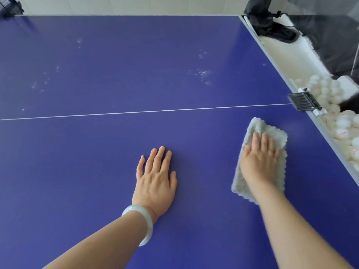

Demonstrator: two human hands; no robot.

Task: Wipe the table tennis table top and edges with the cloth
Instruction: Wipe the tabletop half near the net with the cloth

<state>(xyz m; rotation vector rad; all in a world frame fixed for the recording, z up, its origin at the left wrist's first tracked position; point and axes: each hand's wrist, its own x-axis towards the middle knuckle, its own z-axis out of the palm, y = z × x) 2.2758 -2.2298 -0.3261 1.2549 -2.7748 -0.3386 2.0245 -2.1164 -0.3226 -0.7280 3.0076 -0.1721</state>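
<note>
R hand [259, 162] presses flat on grey cloth [272, 133] nr right edge of blue table [97, 152], L hand [155, 179] flat on table w/ pale bangle [143, 222], white balls [342, 125] beyond edge.

- One blue table tennis table [97, 152], with one thin white line [136, 112] across its top.
- One fluffy pale cloth [272, 133].
- Two hands: one left hand [155, 179], one right hand [259, 160].
- One pale bangle [143, 220], on the left wrist.
- One black clamp [304, 100] at the table's right edge.
- White balls [342, 123] heaped beside that edge, too many to count.
</note>
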